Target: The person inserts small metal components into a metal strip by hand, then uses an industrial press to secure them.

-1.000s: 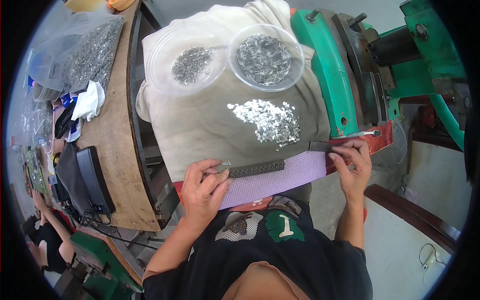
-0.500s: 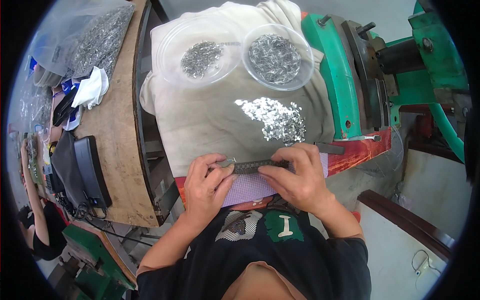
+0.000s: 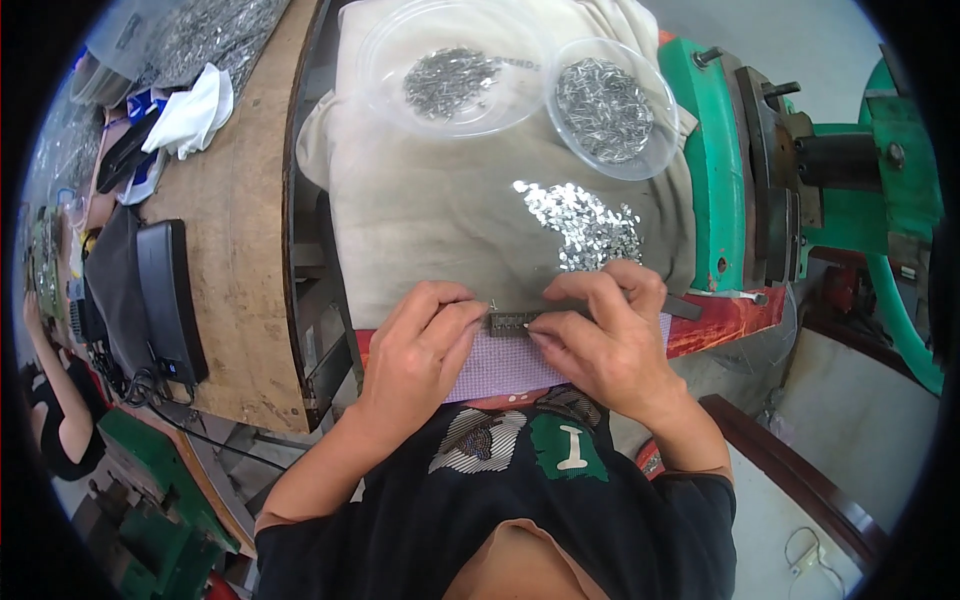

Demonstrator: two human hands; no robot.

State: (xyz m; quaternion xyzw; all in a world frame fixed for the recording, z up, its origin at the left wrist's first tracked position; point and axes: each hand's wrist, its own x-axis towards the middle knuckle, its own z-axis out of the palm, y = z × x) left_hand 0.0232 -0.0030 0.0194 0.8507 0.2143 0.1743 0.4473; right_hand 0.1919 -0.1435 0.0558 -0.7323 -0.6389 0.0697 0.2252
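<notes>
In front of my body lies a short dark metal bar (image 3: 509, 323) with a row of small slots or teeth, above a purple checked cloth (image 3: 500, 368). My left hand (image 3: 420, 345) is at its left end, thumb and fingertips pinched together; a tiny shiny metal pin (image 3: 493, 305) sticks out there. My right hand (image 3: 615, 345) curls over the bar's right part, thumb against it, hiding that end. Beyond the hands, a loose pile of small shiny metal pieces (image 3: 585, 228) lies on the beige cloth (image 3: 430, 220).
Two clear plastic tubs, a wider one (image 3: 375, 90) and a smaller one (image 3: 655, 160), hold small metal pins. A green machine (image 3: 715, 180) stands at right, beside a dark flat bar (image 3: 683, 307). A wooden table (image 3: 235, 250) at left bears a black device (image 3: 168, 300). Another person's arm (image 3: 60, 385) shows far left.
The view has shifted, so the tubs and pile sit higher and farther right. My hands have come closer together along the bar, and less of it shows between them.
</notes>
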